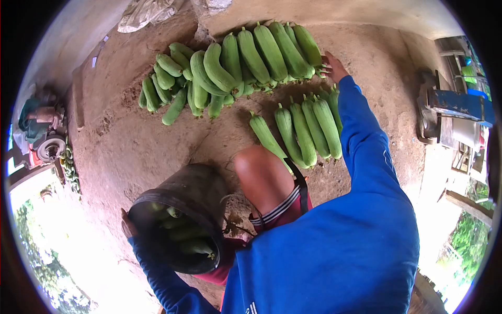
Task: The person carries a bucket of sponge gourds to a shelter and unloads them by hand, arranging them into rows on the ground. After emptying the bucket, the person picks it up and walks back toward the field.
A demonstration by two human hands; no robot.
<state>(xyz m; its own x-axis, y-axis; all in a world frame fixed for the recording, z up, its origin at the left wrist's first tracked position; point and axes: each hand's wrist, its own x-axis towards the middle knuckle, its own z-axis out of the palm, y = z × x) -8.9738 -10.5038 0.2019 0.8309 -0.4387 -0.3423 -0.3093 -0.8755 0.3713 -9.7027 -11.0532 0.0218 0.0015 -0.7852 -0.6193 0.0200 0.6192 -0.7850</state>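
Note:
Long green luffa gourds (254, 55) lie side by side in a large pile on the floor. At the pile's right end my right hand (334, 68) has its fingers spread against the lower tip of the last gourd (307, 45). A tilted black bucket (191, 183) stands by my left leg, its mouth turned toward me. Several luffas (183, 230) lie inside, partly in shadow. My left hand (128, 224) grips the left side of the bucket at its rim; most of its fingers are hidden.
A second row of luffas (302, 133) lies on the bare earthen floor (130, 141) beyond my bent knee (264, 172). A machine with a wheel (50, 148) stands at the left. At the right is a blue metal object (463, 106). A crumpled sack (149, 13) lies by the wall.

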